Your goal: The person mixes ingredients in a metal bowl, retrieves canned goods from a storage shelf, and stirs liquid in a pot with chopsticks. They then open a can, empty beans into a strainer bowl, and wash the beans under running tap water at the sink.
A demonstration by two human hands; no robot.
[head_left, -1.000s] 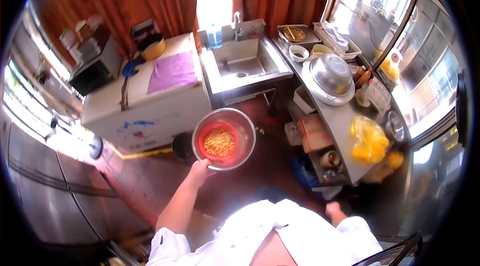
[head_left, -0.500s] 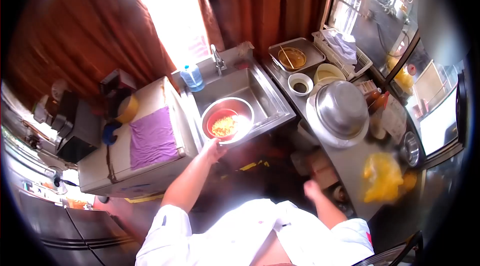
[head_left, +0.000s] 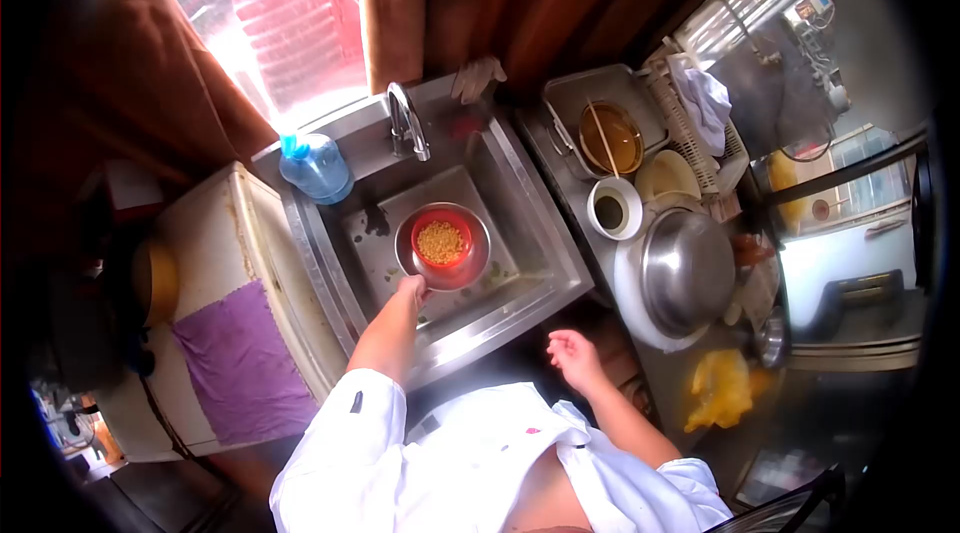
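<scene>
My left hand [head_left: 412,289] grips the near rim of a metal bowl [head_left: 467,275], its fingers partly hidden by the rim. Inside that bowl sits a red bowl [head_left: 465,233] with small yellow grains [head_left: 440,243] in it; I cannot tell their exact kind. Both bowls are down in the steel sink [head_left: 540,278], below the curved faucet [head_left: 407,123]. Over the gap right of the sink, my right hand [head_left: 577,358] hangs with fingers loosely apart and nothing in it.
A blue water jug [head_left: 316,169] stands at the sink's back left corner. On the left, a purple cloth [head_left: 245,368] covers part of a white top. The right counter holds a white cup [head_left: 615,210], an upturned metal bowl [head_left: 690,268], a tray [head_left: 570,93] and a yellow bag [head_left: 720,390].
The metal bowl with the red bowl inside has gone from the sink's front edge down into the basin. My right hand has come forward and left. The view has shifted toward the sink.
</scene>
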